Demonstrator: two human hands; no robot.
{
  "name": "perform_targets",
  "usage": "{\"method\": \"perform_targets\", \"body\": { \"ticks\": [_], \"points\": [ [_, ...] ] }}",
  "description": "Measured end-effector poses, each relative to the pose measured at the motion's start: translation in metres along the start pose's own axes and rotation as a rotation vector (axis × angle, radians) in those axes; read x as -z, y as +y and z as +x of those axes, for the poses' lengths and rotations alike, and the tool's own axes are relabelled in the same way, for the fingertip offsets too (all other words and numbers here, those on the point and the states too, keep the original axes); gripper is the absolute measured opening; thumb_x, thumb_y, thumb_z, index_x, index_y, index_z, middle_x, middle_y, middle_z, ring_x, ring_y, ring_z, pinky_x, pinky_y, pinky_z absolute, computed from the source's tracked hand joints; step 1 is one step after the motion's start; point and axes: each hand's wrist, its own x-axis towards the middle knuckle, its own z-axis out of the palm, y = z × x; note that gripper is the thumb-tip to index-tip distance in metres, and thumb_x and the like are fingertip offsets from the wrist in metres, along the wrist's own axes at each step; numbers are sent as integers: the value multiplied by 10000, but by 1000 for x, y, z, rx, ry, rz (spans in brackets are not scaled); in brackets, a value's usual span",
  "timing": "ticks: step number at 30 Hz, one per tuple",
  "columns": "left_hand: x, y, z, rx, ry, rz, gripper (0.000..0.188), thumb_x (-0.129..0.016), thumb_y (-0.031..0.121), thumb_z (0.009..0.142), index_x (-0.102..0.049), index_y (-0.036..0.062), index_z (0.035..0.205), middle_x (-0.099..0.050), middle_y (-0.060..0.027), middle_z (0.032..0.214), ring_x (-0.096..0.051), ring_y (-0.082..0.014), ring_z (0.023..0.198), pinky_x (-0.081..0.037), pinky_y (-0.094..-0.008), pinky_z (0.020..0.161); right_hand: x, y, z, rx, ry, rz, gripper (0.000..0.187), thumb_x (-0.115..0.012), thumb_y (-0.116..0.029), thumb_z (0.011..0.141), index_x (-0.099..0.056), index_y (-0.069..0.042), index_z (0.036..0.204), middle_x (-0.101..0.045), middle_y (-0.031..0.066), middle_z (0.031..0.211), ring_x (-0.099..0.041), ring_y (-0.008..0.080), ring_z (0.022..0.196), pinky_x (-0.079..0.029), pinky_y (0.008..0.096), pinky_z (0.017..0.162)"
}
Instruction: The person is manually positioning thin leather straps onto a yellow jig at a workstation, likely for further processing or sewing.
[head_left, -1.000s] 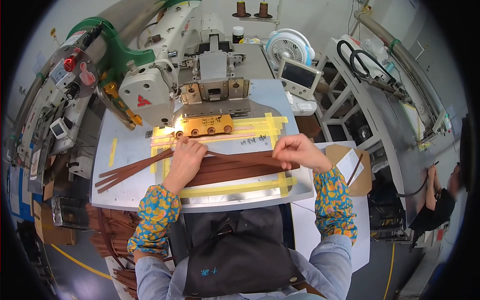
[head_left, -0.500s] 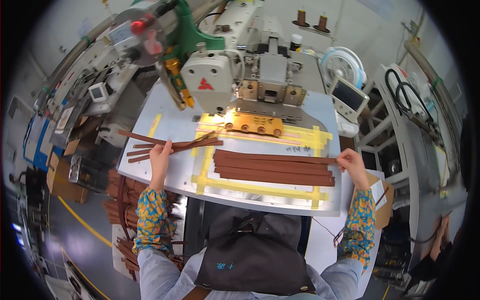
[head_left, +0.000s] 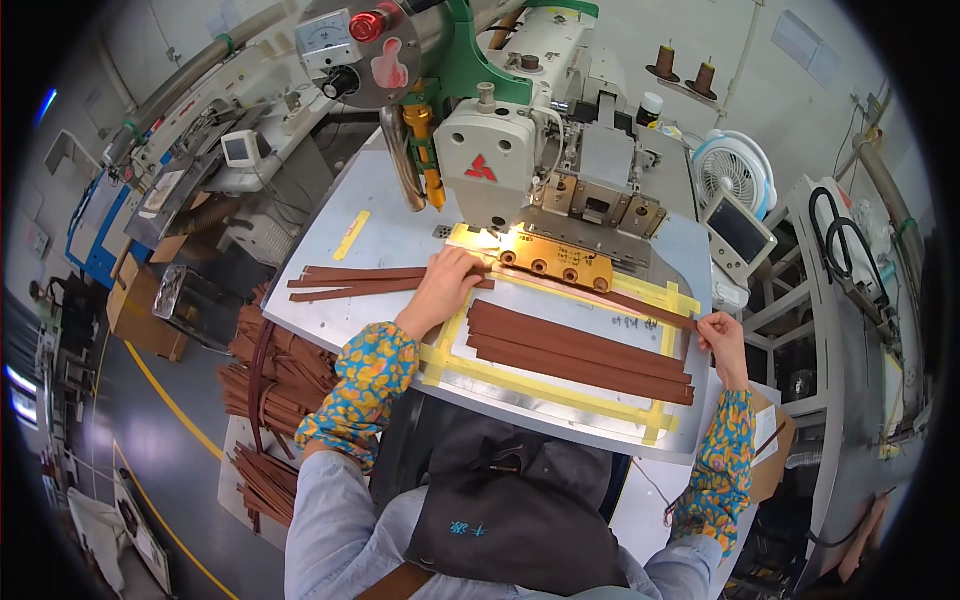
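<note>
A brown strip (head_left: 640, 306), leather-like and flat, stretches along the front edge of a gold-coloured metal block (head_left: 560, 265) on the sewing machine's bed. My right hand (head_left: 724, 346) pinches its right end. At the other end, by the lit area under the machine head (head_left: 490, 165), my left hand (head_left: 440, 290) has its fingers closed and bent down; its fingertips are partly hidden. Nearer to me lies a row of brown strips (head_left: 580, 355), side by side inside a frame of yellow tape (head_left: 530, 387). Several more loose strips (head_left: 350, 283) fan out left of my left hand.
Bundles of brown strips (head_left: 270, 390) hang and lie below the table's left edge. A gold nozzle-like part (head_left: 430, 170) points down left of the machine head. At the right stand a small screen (head_left: 738, 228) and a white fan (head_left: 730, 170). A cardboard box (head_left: 775, 450) sits lower right.
My left hand has left the loose strips and moved right, to the gold block. The strip in my right hand has moved from the row to the block's front edge. The view has shifted.
</note>
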Motion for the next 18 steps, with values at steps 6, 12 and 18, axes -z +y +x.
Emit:
{"method": "perform_targets", "body": {
  "ticks": [6,12,18],
  "points": [
    [9,0,-5,-57,-70,48,120,-671,125,822,-632,34,889,-601,-66,947,-554,-260,962,-411,-383,871,-22,-10,12,13,-24,-31,68,-659,-34,868,-595,-15,855,-614,16,720,-560,70,578,-450,200,502],
    [11,18,2,-138,-110,157,354,-652,194,855,-591,33,1164,-559,-80,1283,-487,-254,1206,-364,-385,1009,-30,-10,20,7,-58,-62,76,-662,-45,873,-590,-26,854,-608,11,705,-558,64,578,-440,197,490],
    [4,11,1,-109,-155,175,430,-654,215,851,-574,27,1230,-542,-79,1322,-456,-257,1251,-345,-397,1036,-39,6,23,317,27,-446,65,-709,-41,799,-671,-5,836,-644,37,748,-622,124,674,-510,251,640]
  ]
}}
